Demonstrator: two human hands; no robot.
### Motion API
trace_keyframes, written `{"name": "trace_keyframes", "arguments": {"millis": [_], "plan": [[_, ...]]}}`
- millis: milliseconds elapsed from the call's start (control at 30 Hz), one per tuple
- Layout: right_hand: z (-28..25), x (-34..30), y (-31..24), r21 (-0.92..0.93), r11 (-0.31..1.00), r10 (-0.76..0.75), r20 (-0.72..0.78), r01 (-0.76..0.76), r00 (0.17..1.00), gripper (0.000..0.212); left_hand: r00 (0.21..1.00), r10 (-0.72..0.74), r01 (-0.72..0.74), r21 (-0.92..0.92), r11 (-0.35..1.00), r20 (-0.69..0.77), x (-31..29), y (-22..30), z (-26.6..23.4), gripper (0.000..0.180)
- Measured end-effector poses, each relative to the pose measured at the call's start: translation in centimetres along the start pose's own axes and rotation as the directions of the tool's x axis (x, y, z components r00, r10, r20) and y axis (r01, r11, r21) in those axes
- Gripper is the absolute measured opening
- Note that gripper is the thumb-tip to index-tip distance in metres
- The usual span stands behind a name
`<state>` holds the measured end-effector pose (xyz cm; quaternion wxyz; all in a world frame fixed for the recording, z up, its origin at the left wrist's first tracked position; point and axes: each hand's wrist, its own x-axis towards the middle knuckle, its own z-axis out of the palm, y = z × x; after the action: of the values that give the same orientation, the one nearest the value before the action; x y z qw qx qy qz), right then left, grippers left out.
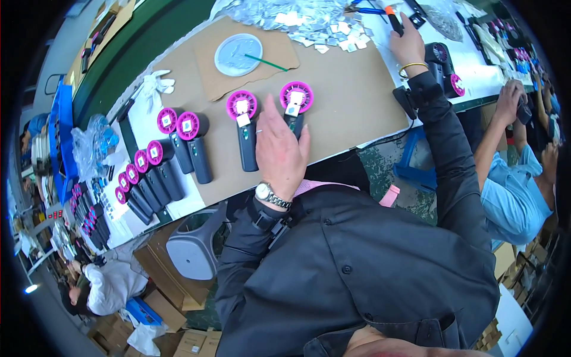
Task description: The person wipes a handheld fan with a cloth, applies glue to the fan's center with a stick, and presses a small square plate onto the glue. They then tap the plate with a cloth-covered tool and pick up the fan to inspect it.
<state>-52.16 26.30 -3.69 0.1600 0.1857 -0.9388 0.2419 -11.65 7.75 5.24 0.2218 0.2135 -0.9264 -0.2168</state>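
My left hand [282, 157] lies flat, fingers stretched and thumb apart, over the handle of a dark handheld fan [297, 96] with a magenta ring; whether the palm touches it is hidden. White square pieces sit on that fan's front. Just left of the hand lies a second handheld fan [242, 107], also with white squares. At the far right of the table, my right hand [408, 46] reaches out with its fingers closed around a black tool with an orange end [393, 20]; its exact kind is unclear.
Several more magenta-ringed fans [156, 152] stand in a row on the left. A white round dish [238, 55] with a green stick [266, 62] lies on cardboard. Beyond it is a heap of small white squares [321, 28]. A co-worker's hand [509, 101] is on the right.
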Motion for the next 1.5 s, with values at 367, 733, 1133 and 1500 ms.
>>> {"name": "trace_keyframes", "arguments": {"millis": [367, 733, 1133, 1500], "plan": [[-11.7, -11.9, -16.2, 0.570, 0.712, -0.513, 0.023, 0.411, 0.858, 0.021, 0.996, 0.069, -0.078, -0.166, 0.983, -0.064, 0.7, -2.8, -3.5, 0.032], [-11.0, -17.6, -22.3, 0.442, 0.569, -0.752, -0.061, 0.694, 0.656, 0.023, 0.960, 0.238, -0.257, -0.122, 0.959, -0.150, 2.8, -3.9, -3.2, 0.012], [-10.6, -16.8, -22.5, 0.374, 0.564, -0.770, -0.085, 0.736, 0.633, 0.018, 0.972, 0.170, -0.203, -0.220, 0.954, -0.161, 1.7, -4.1, -2.9, 0.010], [-9.5, -15.6, -22.3, 0.586, 0.781, -0.469, 0.317, 0.219, 0.825, 0.018, 0.947, 0.189, -0.239, -0.179, 0.954, -0.258, 1.4, -5.4, -3.2, 0.010]]}}
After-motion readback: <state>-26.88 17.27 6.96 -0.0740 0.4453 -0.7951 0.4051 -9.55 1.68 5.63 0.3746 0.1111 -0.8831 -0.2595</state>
